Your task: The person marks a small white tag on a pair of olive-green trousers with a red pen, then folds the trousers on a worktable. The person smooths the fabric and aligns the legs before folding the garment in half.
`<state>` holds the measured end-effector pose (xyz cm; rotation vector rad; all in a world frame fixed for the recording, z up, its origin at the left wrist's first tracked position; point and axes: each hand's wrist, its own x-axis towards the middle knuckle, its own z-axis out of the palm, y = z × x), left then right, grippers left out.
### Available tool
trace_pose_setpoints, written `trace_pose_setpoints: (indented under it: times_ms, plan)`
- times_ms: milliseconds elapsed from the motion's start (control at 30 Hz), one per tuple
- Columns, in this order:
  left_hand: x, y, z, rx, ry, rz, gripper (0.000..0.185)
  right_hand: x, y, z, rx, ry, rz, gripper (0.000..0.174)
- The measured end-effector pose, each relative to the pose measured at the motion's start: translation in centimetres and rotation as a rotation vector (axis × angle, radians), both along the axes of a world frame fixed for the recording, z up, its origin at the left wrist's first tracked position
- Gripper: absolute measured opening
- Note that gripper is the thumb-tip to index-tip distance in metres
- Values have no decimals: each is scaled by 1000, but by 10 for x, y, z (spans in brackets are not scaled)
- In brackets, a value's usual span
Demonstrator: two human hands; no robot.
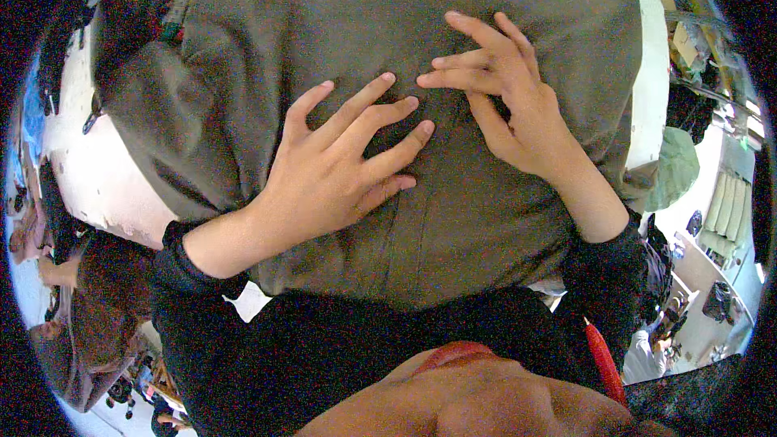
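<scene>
A dark olive-grey cloth garment [376, 243] lies in front of me, bunched into folds on its left side. My left hand [340, 164] is palm down over the cloth with its fingers spread, and holds nothing. Up and to the right, my right hand [516, 97] is turned on its side, its fingers apart and pointing left. Nothing shows in its grasp either. The fingertips of both hands come near each other over the middle of the garment. Whether they press on the cloth or hover just above it I cannot tell.
A white tabletop [109, 176] shows beyond the cloth on both sides. Close to my right sleeve is a red pen [604, 364]. A person in a brown garment [115, 291] is at my left. Stacked pale-green cloth [725, 212] lies at the far right.
</scene>
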<state>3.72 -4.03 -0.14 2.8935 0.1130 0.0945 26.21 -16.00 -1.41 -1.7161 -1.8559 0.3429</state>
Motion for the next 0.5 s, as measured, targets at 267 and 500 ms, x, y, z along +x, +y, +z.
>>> trace_pose_setpoints:
  times_ms: [267,500]
  plan:
    - [2,3,5,-50,41,20,57,-9,-1,11,-32,-69,-120,43]
    - [1,6,-2,-188,-16,65,60,-8,0,12,-10,-72,-106,45]
